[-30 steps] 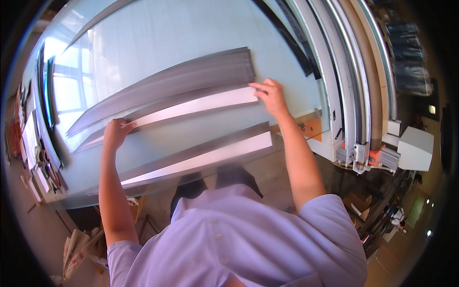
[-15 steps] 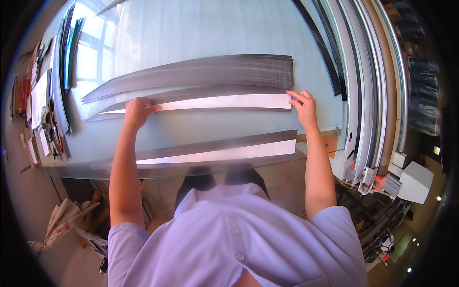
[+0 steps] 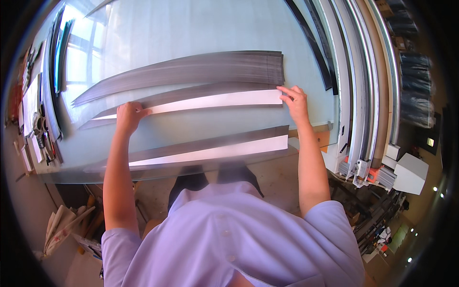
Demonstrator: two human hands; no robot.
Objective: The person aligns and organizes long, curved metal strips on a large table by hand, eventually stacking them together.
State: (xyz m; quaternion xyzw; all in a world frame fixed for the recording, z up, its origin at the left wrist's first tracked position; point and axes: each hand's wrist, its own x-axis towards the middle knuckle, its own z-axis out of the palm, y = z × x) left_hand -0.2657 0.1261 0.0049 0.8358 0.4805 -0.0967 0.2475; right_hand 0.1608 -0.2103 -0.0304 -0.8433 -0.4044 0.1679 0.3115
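Both bare forearms rose from the lower edge, spread wide apart. The left hand (image 3: 128,116) sat left of centre, fingers curled in a loose grip, knuckles up. The right hand (image 3: 295,102) lay right of centre, flatter, fingers stretched toward the left, pressing down.
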